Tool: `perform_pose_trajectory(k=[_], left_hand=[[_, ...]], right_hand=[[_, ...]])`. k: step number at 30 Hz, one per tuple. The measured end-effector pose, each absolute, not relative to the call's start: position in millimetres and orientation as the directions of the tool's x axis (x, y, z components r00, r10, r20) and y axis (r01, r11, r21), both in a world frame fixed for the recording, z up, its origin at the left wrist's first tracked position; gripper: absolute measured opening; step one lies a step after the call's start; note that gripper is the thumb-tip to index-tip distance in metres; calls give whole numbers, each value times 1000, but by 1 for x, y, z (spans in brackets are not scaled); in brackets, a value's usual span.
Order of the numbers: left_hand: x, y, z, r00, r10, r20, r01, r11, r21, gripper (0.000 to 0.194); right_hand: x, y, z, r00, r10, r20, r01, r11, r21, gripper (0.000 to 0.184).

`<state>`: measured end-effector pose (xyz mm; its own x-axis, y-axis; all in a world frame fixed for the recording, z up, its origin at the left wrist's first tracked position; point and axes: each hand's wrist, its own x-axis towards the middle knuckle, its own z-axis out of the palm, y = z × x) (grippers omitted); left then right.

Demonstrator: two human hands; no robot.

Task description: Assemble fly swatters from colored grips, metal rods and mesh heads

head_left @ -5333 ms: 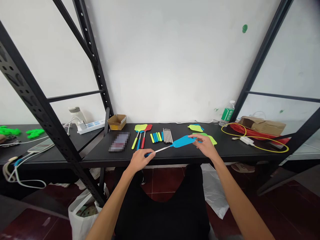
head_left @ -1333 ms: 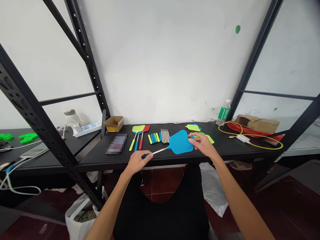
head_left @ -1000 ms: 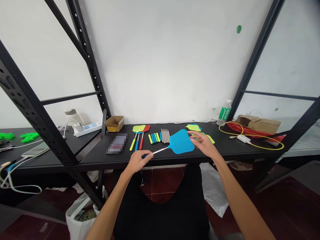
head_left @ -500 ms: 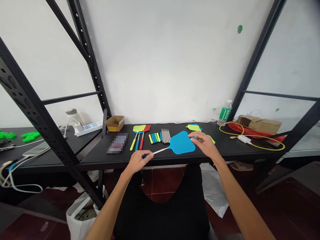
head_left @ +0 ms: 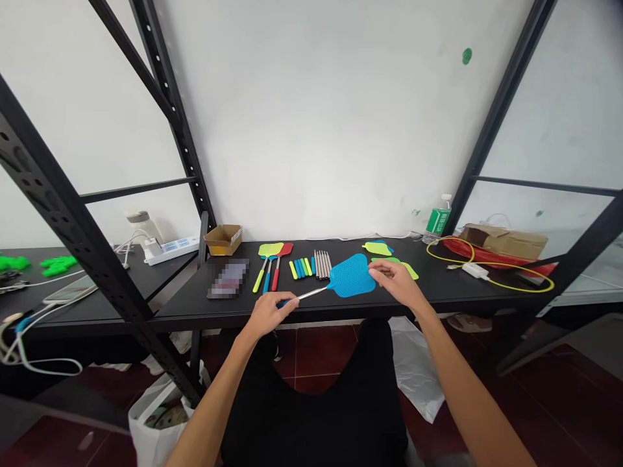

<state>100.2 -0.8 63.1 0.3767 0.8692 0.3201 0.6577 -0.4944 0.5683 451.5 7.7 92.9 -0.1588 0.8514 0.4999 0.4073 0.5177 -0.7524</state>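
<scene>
A blue fly swatter [head_left: 351,275] is held over the front of the black table, its perforated head to the right and its metal rod pointing left. My left hand [head_left: 270,312] is closed round the handle end, which it mostly hides. With thumb and fingers, my right hand [head_left: 396,280] pinches the right edge of the head. Behind the rod lie a row of yellow-green and blue handle grips [head_left: 302,268] and several metal rods [head_left: 322,264]. Whole swatters [head_left: 270,250] in yellow-green, blue and red lie to the left. Loose swatter heads [head_left: 377,248] lie beyond my right hand.
A small cardboard box [head_left: 224,240] and a pixelated flat item [head_left: 228,279] sit on the left of the table. A green-labelled bottle [head_left: 439,219], a yellow cable [head_left: 528,290] and a larger cardboard box [head_left: 506,242] stand at the right. Black shelf posts [head_left: 172,113] rise on both sides.
The swatter's head has tilted slightly, its right edge shifting a little left and up. My right fingers have moved slightly along that edge. My left hand stays on the handle.
</scene>
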Motion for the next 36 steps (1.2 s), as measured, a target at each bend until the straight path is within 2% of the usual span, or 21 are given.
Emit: perform_pose_trajectory(k=[6,12,20,31,36], left_hand=[[101,-1,63,373,870,324,647,-494,581,42],[99,2,61,370,884,288,629,-466,622,45],[93,3,66,446,862,242,547,-477,688,49],[91,2,73,565,816,123,424,-415,805,47],[91,1,72,574,812,106,452,-422,785,46]], right_hand=[[450,4,97,-173,888,427,335,461,-822,39],[445,1,99,-212,816,537,311,578,-755,43],[445,-2,104,-146,740,657,448,641,-623,22],[447,-4,106,-189,708,680,488,669,-560,21],[448,-1,103,-188,751,633,503,627,-594,22]])
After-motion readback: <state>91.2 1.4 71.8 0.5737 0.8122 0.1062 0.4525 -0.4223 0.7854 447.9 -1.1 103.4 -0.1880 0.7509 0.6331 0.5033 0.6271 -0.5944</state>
